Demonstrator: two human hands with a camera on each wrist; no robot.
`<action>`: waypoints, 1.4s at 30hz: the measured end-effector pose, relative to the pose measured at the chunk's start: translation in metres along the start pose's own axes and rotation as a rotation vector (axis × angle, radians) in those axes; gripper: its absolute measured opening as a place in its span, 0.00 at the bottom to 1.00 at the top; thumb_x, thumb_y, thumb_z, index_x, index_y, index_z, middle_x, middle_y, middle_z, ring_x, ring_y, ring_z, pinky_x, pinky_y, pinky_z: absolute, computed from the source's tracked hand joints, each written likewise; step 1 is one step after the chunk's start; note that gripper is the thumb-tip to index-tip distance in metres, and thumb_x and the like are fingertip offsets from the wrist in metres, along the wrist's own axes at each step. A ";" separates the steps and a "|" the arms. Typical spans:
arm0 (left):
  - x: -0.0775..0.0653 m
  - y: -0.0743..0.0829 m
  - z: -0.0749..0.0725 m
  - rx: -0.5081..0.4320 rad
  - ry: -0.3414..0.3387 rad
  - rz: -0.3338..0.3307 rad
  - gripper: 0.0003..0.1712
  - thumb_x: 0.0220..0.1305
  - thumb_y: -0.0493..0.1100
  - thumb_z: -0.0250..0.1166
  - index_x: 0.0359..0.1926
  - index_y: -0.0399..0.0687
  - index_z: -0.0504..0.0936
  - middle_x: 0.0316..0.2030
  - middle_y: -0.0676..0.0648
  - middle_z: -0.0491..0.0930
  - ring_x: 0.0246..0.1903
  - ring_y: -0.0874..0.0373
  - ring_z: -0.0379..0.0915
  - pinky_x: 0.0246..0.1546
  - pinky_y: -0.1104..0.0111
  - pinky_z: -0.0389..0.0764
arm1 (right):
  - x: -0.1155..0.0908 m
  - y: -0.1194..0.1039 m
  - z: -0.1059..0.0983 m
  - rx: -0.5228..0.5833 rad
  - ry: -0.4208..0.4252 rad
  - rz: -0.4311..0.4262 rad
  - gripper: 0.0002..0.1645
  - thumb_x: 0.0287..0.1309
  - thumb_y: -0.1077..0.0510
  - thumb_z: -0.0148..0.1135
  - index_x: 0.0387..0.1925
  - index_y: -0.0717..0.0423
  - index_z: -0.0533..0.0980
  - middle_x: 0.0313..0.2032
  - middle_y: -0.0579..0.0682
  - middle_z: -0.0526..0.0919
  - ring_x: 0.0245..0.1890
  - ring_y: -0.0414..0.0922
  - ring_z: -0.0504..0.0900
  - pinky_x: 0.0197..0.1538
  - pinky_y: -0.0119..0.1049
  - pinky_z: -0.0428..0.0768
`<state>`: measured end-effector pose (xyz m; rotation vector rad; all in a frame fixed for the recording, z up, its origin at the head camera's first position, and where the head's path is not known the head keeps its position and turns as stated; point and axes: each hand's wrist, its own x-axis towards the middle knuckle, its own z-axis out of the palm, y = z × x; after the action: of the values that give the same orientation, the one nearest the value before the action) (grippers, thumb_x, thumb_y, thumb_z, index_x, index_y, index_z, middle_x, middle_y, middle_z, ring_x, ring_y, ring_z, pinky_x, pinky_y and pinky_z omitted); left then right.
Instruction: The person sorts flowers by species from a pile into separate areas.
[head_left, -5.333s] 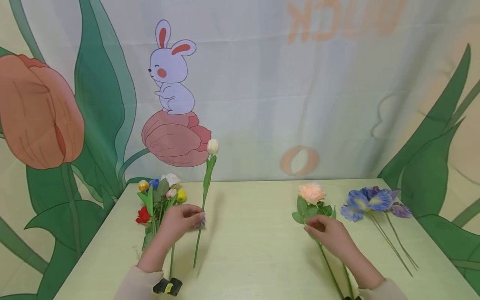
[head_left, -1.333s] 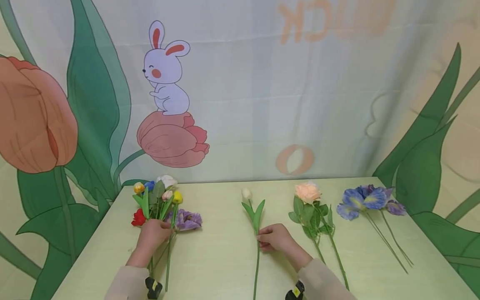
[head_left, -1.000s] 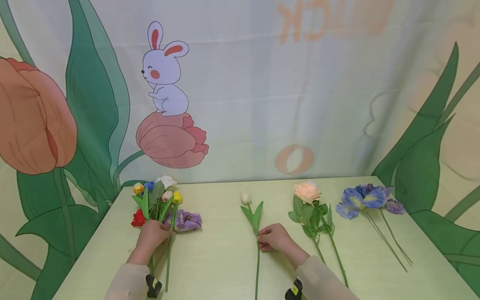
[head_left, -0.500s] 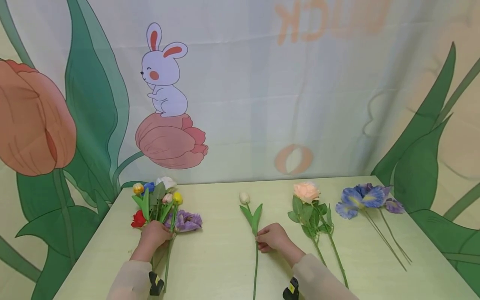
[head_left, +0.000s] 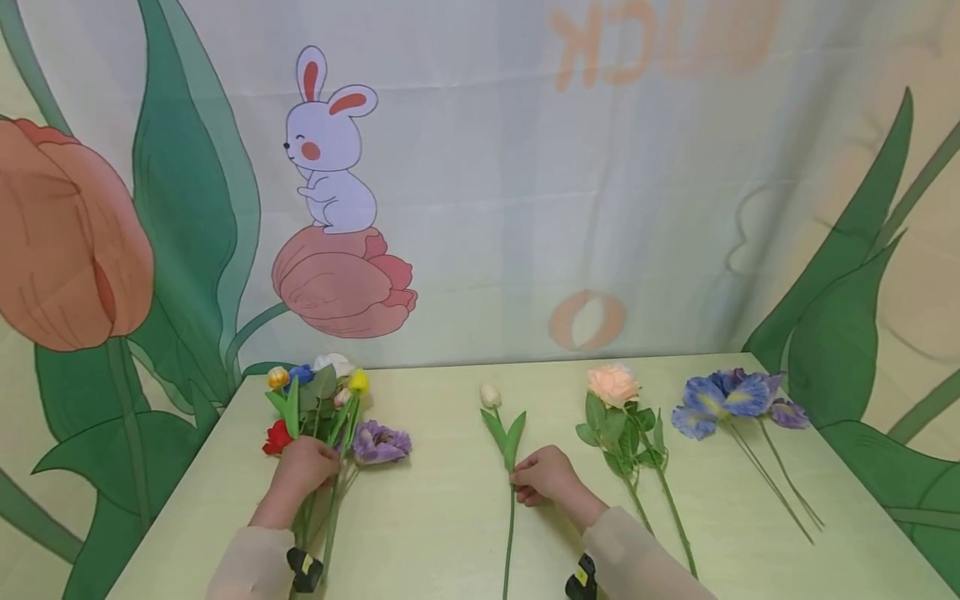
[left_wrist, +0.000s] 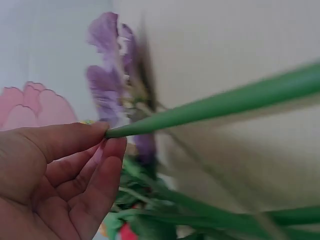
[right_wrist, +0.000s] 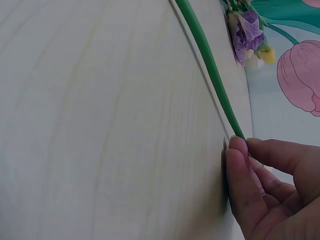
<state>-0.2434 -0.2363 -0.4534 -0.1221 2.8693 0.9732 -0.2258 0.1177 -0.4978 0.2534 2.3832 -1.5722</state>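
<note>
The right hand pinches the white tulip by its stem, the bud at eleven o'clock from that hand. The left hand pinches a green stem, likely from the yellow flower at one o'clock. Both look light and bendy, so hold the stems.

Creased backdrop hung behind the pale yellow-green counter. Printed white rabbit sat on a pink tulip. Bigger orange tulip filled far left, green leaves the right. Faded orange lettering ran up top; orange ring sat just above counter's back edge.
</note>
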 end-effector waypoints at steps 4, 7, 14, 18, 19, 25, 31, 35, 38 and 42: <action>-0.006 0.012 -0.007 -0.046 0.012 0.015 0.13 0.64 0.33 0.65 0.45 0.25 0.86 0.31 0.39 0.87 0.23 0.59 0.79 0.27 0.67 0.81 | 0.000 0.000 0.000 -0.012 0.008 -0.001 0.04 0.59 0.70 0.68 0.35 0.71 0.83 0.23 0.57 0.87 0.17 0.38 0.81 0.26 0.33 0.86; -0.010 0.021 -0.010 -0.057 0.028 0.031 0.14 0.64 0.34 0.65 0.46 0.26 0.86 0.29 0.39 0.87 0.24 0.58 0.80 0.26 0.68 0.79 | 0.000 0.000 0.000 -0.027 0.016 -0.009 0.04 0.59 0.69 0.68 0.35 0.70 0.84 0.23 0.56 0.87 0.17 0.38 0.80 0.26 0.32 0.86; -0.025 0.045 -0.009 -0.114 0.043 0.086 0.13 0.65 0.34 0.66 0.46 0.27 0.86 0.30 0.38 0.88 0.26 0.54 0.83 0.28 0.66 0.84 | -0.005 -0.001 -0.001 -0.038 0.033 -0.036 0.03 0.58 0.68 0.69 0.32 0.68 0.85 0.20 0.54 0.85 0.16 0.38 0.79 0.24 0.32 0.84; -0.031 0.060 -0.005 -0.154 0.045 0.097 0.12 0.64 0.34 0.67 0.45 0.29 0.87 0.32 0.39 0.88 0.27 0.56 0.83 0.31 0.66 0.86 | -0.009 -0.005 -0.004 -0.049 0.046 -0.075 0.04 0.59 0.67 0.69 0.32 0.67 0.85 0.22 0.54 0.85 0.19 0.40 0.81 0.25 0.33 0.84; -0.032 0.063 -0.004 -0.168 0.042 0.097 0.11 0.64 0.34 0.67 0.45 0.29 0.87 0.33 0.38 0.88 0.27 0.57 0.83 0.31 0.67 0.86 | -0.009 -0.006 -0.005 -0.054 0.049 -0.086 0.04 0.60 0.66 0.68 0.33 0.67 0.85 0.23 0.55 0.86 0.20 0.40 0.81 0.26 0.33 0.84; -0.036 0.079 0.003 -0.255 0.022 0.084 0.10 0.64 0.33 0.68 0.44 0.29 0.87 0.36 0.36 0.88 0.27 0.59 0.82 0.33 0.66 0.87 | -0.016 -0.018 -0.013 -0.053 0.062 -0.136 0.06 0.62 0.64 0.67 0.37 0.66 0.84 0.32 0.58 0.88 0.27 0.43 0.84 0.32 0.38 0.87; -0.042 0.090 0.011 -0.360 0.030 0.104 0.11 0.65 0.33 0.67 0.45 0.28 0.87 0.38 0.34 0.89 0.31 0.53 0.86 0.37 0.61 0.90 | -0.027 -0.029 -0.024 -0.024 0.050 -0.215 0.08 0.64 0.63 0.66 0.42 0.65 0.83 0.36 0.58 0.88 0.32 0.45 0.86 0.38 0.41 0.89; -0.044 0.098 0.016 -0.428 0.037 0.117 0.11 0.64 0.34 0.69 0.44 0.28 0.87 0.38 0.34 0.89 0.31 0.54 0.87 0.37 0.60 0.90 | -0.036 -0.035 -0.029 -0.009 0.032 -0.280 0.11 0.65 0.62 0.65 0.44 0.66 0.83 0.37 0.59 0.87 0.35 0.50 0.87 0.39 0.41 0.89; -0.046 0.104 0.019 -0.459 0.045 0.128 0.11 0.64 0.34 0.69 0.45 0.29 0.87 0.38 0.34 0.90 0.30 0.55 0.87 0.37 0.60 0.90 | -0.042 -0.041 -0.031 -0.003 0.019 -0.308 0.12 0.65 0.61 0.65 0.45 0.67 0.83 0.38 0.58 0.88 0.36 0.49 0.87 0.39 0.38 0.88; -0.049 0.112 0.023 -0.482 0.054 0.150 0.11 0.65 0.35 0.69 0.44 0.31 0.88 0.37 0.35 0.90 0.29 0.57 0.87 0.35 0.60 0.90 | -0.051 -0.048 -0.031 0.028 -0.005 -0.341 0.13 0.66 0.60 0.65 0.45 0.67 0.82 0.40 0.60 0.88 0.37 0.45 0.87 0.39 0.38 0.88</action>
<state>-0.2059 -0.1315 -0.3981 0.0311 2.6571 1.6972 -0.1957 0.1275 -0.4282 -0.1611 2.5022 -1.7428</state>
